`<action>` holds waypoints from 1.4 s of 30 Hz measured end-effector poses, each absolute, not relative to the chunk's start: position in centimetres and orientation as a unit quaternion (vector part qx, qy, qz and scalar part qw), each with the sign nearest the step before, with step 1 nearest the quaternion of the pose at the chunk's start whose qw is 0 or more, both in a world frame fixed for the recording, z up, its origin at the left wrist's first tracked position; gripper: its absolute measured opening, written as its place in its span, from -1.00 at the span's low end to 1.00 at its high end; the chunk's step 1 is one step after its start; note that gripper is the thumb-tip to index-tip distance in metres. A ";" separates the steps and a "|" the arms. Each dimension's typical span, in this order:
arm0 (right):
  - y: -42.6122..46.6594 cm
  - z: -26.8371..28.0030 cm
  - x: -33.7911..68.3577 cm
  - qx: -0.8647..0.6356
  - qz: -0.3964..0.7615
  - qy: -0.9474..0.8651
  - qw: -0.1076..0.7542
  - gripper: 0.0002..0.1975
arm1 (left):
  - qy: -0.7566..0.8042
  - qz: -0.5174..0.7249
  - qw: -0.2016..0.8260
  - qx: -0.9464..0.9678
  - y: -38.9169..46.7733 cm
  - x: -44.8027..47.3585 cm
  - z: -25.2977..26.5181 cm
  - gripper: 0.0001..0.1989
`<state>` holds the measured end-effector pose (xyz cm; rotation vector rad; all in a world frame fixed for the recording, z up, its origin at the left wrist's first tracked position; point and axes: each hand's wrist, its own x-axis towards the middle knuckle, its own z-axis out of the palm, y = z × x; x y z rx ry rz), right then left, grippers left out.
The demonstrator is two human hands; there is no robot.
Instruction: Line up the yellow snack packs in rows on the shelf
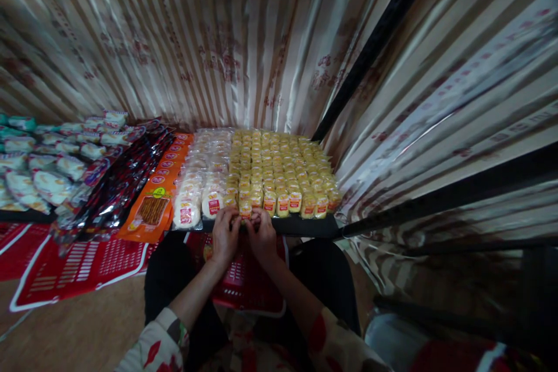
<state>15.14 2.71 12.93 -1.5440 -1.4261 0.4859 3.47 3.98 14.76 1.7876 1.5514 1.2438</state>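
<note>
Both hands meet at the front edge of a black shelf (305,225). My left hand (225,238) has its fingers bent around the left side of a small yellow wrapped cake (244,208) with a red and white label. From the other side, my right hand (262,238) pinches at the same cake; its fingertips are partly hidden. Close rows of similar yellow wrapped cakes (279,165) reach back behind it. Left of these stand rows of white round wrapped cakes (186,210) with red labels.
Farther left lie an orange snack packet (150,209), dark glossy packets (124,177) and several white and green packets (58,186). A red basket (244,288) sits between the knees, with more red baskets (82,261) below left. Striped curtains (196,40) and black posts (370,46) enclose the shelf.
</note>
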 end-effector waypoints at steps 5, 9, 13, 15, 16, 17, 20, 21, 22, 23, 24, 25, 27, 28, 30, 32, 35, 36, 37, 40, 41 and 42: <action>2.9 12.9 14.7 -0.652 0.170 -0.578 0.461 -0.81 | 0.604 0.447 0.192 0.632 4.1 3.1 14.9 -0.83; 3.1 12.7 14.3 -0.665 0.148 -0.574 0.453 -0.83 | 0.639 0.446 0.162 0.605 4.4 2.9 14.7 -0.73; 3.2 12.6 14.0 -0.685 0.130 -0.563 0.443 -0.84 | 0.648 0.419 0.155 0.617 4.9 2.9 14.2 -0.68; 3.3 12.7 13.9 -0.693 0.124 -0.561 0.436 -0.85 | 0.641 0.418 0.153 0.625 5.1 2.8 14.0 -0.69; 3.3 12.8 13.8 -0.696 0.122 -0.561 0.432 -0.85 | 0.634 0.418 0.153 0.632 5.2 2.7 14.0 -0.70; 3.3 12.9 13.7 -0.699 0.121 -0.561 0.427 -0.86 | 0.625 0.416 0.153 0.642 5.2 2.6 14.0 -0.71; 3.4 13.1 13.5 -0.707 0.117 -0.559 0.417 -0.86 | 0.599 0.405 0.150 0.674 5.5 2.3 14.2 -0.72; 3.4 13.1 13.5 -0.710 0.114 -0.558 0.415 -0.86 | 0.592 0.403 0.150 0.682 5.6 2.2 14.2 -0.72; 3.4 13.1 13.5 -0.712 0.110 -0.557 0.414 -0.86 | 0.586 0.402 0.151 0.687 5.7 2.1 14.2 -0.73; 3.4 13.1 13.5 -0.711 0.106 -0.559 0.413 -0.86 | 0.581 0.403 0.153 0.690 5.7 2.0 14.2 -0.73; 3.4 13.1 13.5 -0.710 0.102 -0.563 0.411 -0.86 | 0.578 0.403 0.156 0.692 5.7 2.0 14.1 -0.73; 3.4 13.1 13.6 -0.708 0.098 -0.567 0.409 -0.85 | 0.575 0.404 0.159 0.693 5.7 1.9 14.0 -0.73; 3.5 13.2 13.7 -0.706 0.093 -0.573 0.406 -0.84 | 0.574 0.404 0.160 0.694 5.7 1.9 13.6 -0.73; 3.6 13.2 13.7 -0.706 0.091 -0.575 0.404 -0.84 | 0.573 0.405 0.158 0.694 5.7 1.9 13.5 -0.73; 3.7 13.4 13.7 -0.709 0.088 -0.573 0.401 -0.84 | 0.570 0.409 0.150 0.697 5.7 1.9 13.2 -0.74; 3.8 13.6 13.6 -0.714 0.086 -0.568 0.399 -0.84 | 0.566 0.415 0.136 0.699 5.6 2.1 13.1 -0.74; 3.8 13.7 13.6 -0.717 0.085 -0.566 0.398 -0.84 | 0.571 0.419 0.122 0.696 5.6 2.3 13.2 -0.73; 3.7 13.6 13.6 -0.713 0.084 -0.568 0.401 -0.83 | 0.575 0.419 0.121 0.693 5.5 2.4 13.3 -0.73; 3.6 13.5 13.6 -0.708 0.084 -0.572 0.406 -0.83 | 0.577 0.419 0.121 0.690 5.5 2.4 13.3 -0.74; 3.5 13.0 13.8 -0.686 0.082 -0.587 0.423 -0.82 | 0.575 0.426 0.121 0.688 5.5 2.3 13.1 -0.77; 3.5 12.9 13.9 -0.678 0.082 -0.593 0.427 -0.82 | 0.573 0.428 0.121 0.689 5.5 2.3 13.0 -0.78; 3.5 12.8 13.9 -0.671 0.084 -0.599 0.430 -0.81 | 0.571 0.429 0.122 0.690 5.5 2.2 12.9 -0.78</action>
